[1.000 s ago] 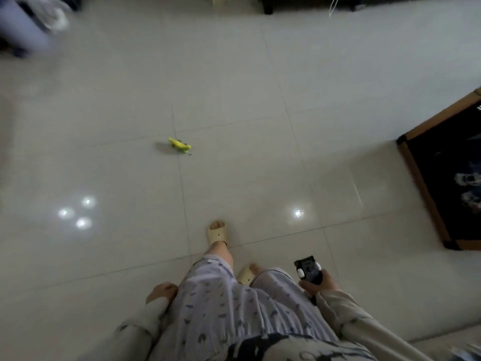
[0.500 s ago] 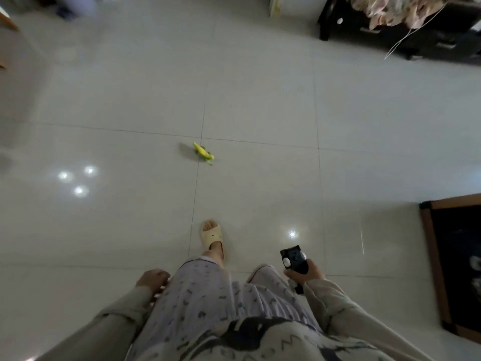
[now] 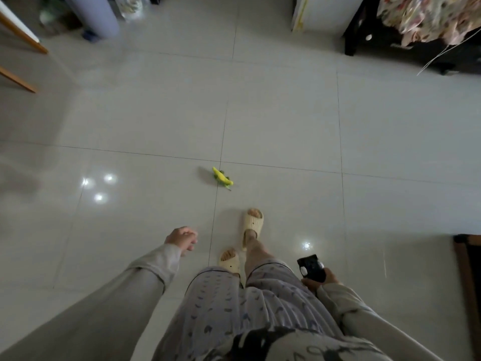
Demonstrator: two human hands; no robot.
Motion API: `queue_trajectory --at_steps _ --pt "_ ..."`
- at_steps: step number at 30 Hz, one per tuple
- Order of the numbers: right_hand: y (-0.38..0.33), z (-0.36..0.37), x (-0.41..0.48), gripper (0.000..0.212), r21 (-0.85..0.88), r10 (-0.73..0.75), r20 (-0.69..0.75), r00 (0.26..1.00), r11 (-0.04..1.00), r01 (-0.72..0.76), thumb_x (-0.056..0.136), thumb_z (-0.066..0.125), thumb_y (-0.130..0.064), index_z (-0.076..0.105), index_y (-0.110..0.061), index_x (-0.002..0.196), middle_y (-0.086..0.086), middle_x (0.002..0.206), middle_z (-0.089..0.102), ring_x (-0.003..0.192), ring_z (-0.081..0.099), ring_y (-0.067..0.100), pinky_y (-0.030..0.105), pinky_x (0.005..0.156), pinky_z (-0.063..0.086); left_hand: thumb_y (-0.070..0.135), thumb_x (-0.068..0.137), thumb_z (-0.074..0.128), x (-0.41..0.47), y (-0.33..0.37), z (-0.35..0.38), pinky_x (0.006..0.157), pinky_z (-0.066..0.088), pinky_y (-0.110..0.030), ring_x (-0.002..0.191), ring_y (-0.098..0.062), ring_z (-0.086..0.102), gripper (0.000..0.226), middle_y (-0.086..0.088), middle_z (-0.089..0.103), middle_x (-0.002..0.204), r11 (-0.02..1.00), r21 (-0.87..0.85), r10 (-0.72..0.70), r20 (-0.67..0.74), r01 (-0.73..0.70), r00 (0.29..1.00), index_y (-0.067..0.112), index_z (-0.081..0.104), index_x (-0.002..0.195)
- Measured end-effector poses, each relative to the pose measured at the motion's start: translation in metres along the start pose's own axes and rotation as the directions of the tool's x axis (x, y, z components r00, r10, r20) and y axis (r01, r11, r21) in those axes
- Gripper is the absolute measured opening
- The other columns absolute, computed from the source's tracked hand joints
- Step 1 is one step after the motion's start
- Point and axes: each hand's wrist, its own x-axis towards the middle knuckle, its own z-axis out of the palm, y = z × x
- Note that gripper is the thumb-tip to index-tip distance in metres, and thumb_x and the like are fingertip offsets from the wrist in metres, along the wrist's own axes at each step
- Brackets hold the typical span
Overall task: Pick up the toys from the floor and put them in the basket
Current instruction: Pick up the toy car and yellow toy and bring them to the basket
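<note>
A small yellow-green toy (image 3: 222,178) lies on the pale tiled floor, a short step ahead of my feet in cream slippers. My left hand (image 3: 182,238) is stretched forward and low, fingers loosely curled and holding nothing, still well short of the toy. My right hand (image 3: 321,281) hangs at my side, shut on a black toy with a white spot (image 3: 311,265). No basket is in view.
A dark bed frame with flowered bedding (image 3: 426,22) stands at the back right, beside a white box (image 3: 320,14). A grey cylinder (image 3: 93,14) and wooden legs (image 3: 23,35) are at the back left. A dark wood-edged mat (image 3: 468,282) lies at the right.
I have stepped closer to the yellow-green toy. My left hand has swung forward from beside my leg. My right hand still holds the black toy.
</note>
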Motion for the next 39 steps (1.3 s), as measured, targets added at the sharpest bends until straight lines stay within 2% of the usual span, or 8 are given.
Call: queue_trajectory --at_steps 4,6,8,12,18,24,32,39 --pt "-0.061 -0.020 0.029 0.025 -0.068 -0.073 0.040 0.997 0.995 0.076 0.070 0.077 -0.009 0.055 -0.007 0.084 0.009 0.067 0.060 0.057 0.056 0.020 0.023 0.055 0.050 0.016 0.092 0.049 0.015 -0.014 0.003 0.054 0.035 -0.022 0.071 -0.025 0.054 0.010 -0.013 0.061 0.093 0.993 -0.014 -0.116 0.053 0.116 0.992 0.010 0.056 0.089" --pt "-0.096 -0.032 0.047 0.026 -0.119 -0.084 0.065 0.994 0.989 0.091 0.068 0.077 -0.016 0.052 -0.019 0.074 0.014 0.076 0.064 0.069 0.060 0.025 0.036 0.071 0.054 0.015 0.093 0.048 0.019 -0.023 0.004 0.055 0.033 -0.022 0.070 -0.025 0.054 0.011 -0.016 0.059 0.093 0.977 -0.051 -0.206 0.061 0.209 0.977 0.007 0.055 0.093" --pt "-0.131 -0.045 0.064 0.028 -0.122 -0.110 0.080 0.991 0.985 0.119 0.068 0.078 -0.019 0.054 -0.017 0.083 0.016 0.083 0.064 0.078 0.060 0.027 0.043 0.079 0.052 0.013 0.093 0.048 0.021 -0.027 0.003 0.057 0.030 -0.021 0.064 -0.024 0.052 0.010 -0.017 0.058 0.089 0.948 -0.095 -0.299 0.059 0.304 0.952 0.007 0.055 0.090" --pt "-0.204 -0.070 0.085 0.026 -0.120 -0.185 0.149 0.972 0.972 0.203 0.074 0.075 -0.017 0.055 -0.010 0.089 0.015 0.077 0.061 0.071 0.057 0.026 0.038 0.070 0.046 0.012 0.092 0.048 0.032 -0.008 0.001 0.059 0.029 -0.022 0.060 -0.021 0.050 0.011 -0.018 0.058 0.091 0.909 -0.162 -0.381 0.046 0.384 0.923 0.007 0.055 0.086" --pt "-0.262 -0.081 0.113 0.024 -0.107 -0.212 0.204 0.956 0.966 0.237 0.077 0.073 -0.016 0.058 -0.005 0.092 0.012 0.066 0.060 0.058 0.056 0.024 0.034 0.063 0.045 0.014 0.093 0.048 0.066 0.079 -0.008 0.057 0.034 -0.023 0.061 -0.021 0.052 0.010 -0.017 0.059 0.092 0.934 -0.226 -0.275 0.035 0.276 0.961 0.009 0.056 0.089" --pt "-0.267 -0.077 0.143 0.056 -0.292 -0.099 0.146 0.984 0.946 0.139 0.074 0.074 -0.029 0.054 -0.004 0.120 0.019 0.116 0.065 0.109 0.061 0.030 0.033 0.090 0.046 0.014 0.090 0.049 0.115 0.164 -0.021 0.053 0.034 -0.023 0.062 -0.021 0.052 0.016 -0.013 0.059 0.090 0.980 -0.115 -0.158 0.049 0.163 0.986 0.016 0.053 0.074" --pt "-0.278 -0.073 0.190 0.032 -0.029 -0.019 0.169 0.985 0.999 0.024 0.075 0.072 -0.008 0.053 -0.001 0.101 0.015 0.062 0.054 0.057 0.050 0.025 0.037 0.062 0.043 0.016 0.087 0.049 0.197 0.233 -0.032 0.049 0.035 -0.020 0.077 -0.025 0.058 0.010 -0.010 0.063 0.088 0.996 -0.006 -0.087 0.038 0.087 0.995 0.017 0.059 0.088" --pt "-0.300 -0.032 0.270 0.038 -0.069 -0.003 0.159 0.987 0.998 0.014 0.074 0.075 -0.025 0.050 -0.016 0.101 0.009 0.088 0.056 0.071 0.054 0.021 0.031 0.068 0.046 0.017 0.085 0.050 0.307 0.238 -0.004 0.055 0.036 -0.021 0.077 -0.025 0.057 0.011 -0.013 0.064 0.086 0.995 0.025 -0.095 0.080 0.093 0.992 0.017 0.060 0.087"
